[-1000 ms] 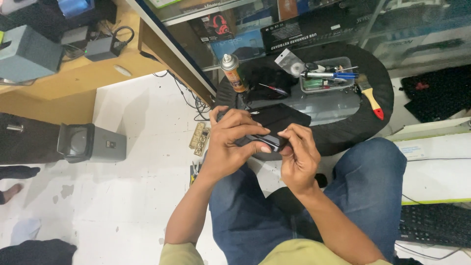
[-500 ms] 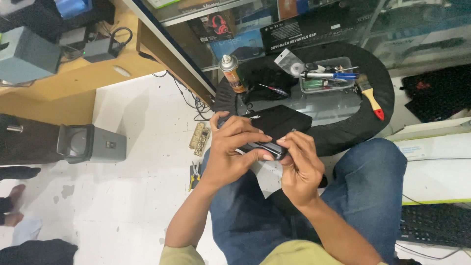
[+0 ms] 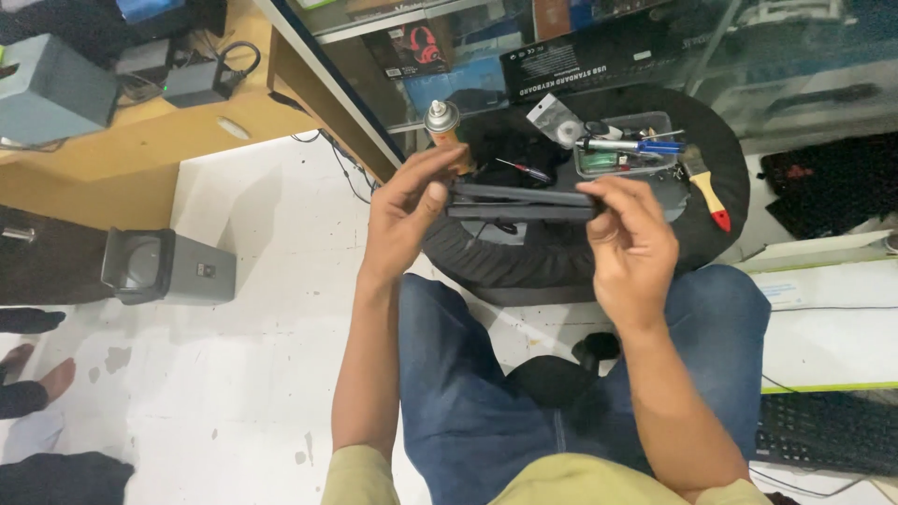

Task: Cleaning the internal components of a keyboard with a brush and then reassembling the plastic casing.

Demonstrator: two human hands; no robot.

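Two hands on one flat black device [image 3: 520,200], seen edge-on and held level above the round black stool [image 3: 561,271]. Left hand [image 3: 404,213] pinches its left end, thumb under, fingers curled on top; right hand [image 3: 631,251] grips the right end with fingers bent over the edge. Farther back on the stool: one spray can [image 3: 442,124], one red-tipped brush [image 3: 705,188], one clear tray [image 3: 625,157] holding a blue-handled screwdriver [image 3: 634,146]. One grey bin [image 3: 166,266] sits on the floor at left.

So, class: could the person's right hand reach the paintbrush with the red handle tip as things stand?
Probably yes. The paintbrush lies uncovered on the round black stool, close beside the right hand, but that hand is gripping the flat black device.
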